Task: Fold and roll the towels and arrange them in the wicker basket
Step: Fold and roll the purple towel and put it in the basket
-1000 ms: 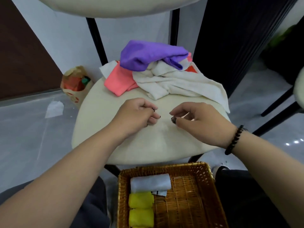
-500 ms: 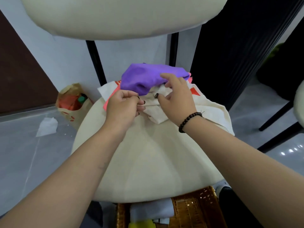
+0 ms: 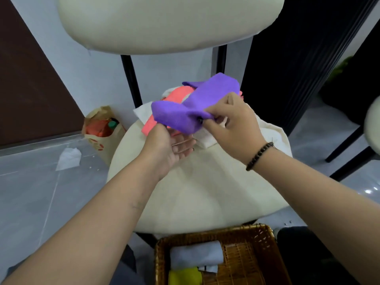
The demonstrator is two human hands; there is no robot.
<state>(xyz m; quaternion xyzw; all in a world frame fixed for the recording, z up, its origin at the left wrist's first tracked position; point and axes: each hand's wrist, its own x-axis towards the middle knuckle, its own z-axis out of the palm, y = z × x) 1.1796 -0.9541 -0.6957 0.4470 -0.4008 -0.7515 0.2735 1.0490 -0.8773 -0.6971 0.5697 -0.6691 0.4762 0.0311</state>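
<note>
A cream chair seat (image 3: 205,192) stands on grey floor (image 3: 30,192). At its far edge, the right hand (image 3: 230,126) pinches the purple towel (image 3: 191,105) above the spread left hand (image 3: 170,145).

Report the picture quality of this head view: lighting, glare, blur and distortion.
Head view: soft, even light with faint shadows; small glare spots on the glossy floor at right; wide-angle bending curves the chair back and stretches the forearms; the right hand pinching the purple towel looks slightly soft, the wicker basket is cut off at the bottom.

Purple towel (image 3: 197,103) in right hand (image 3: 232,128), left hand (image 3: 168,149) under.
</note>
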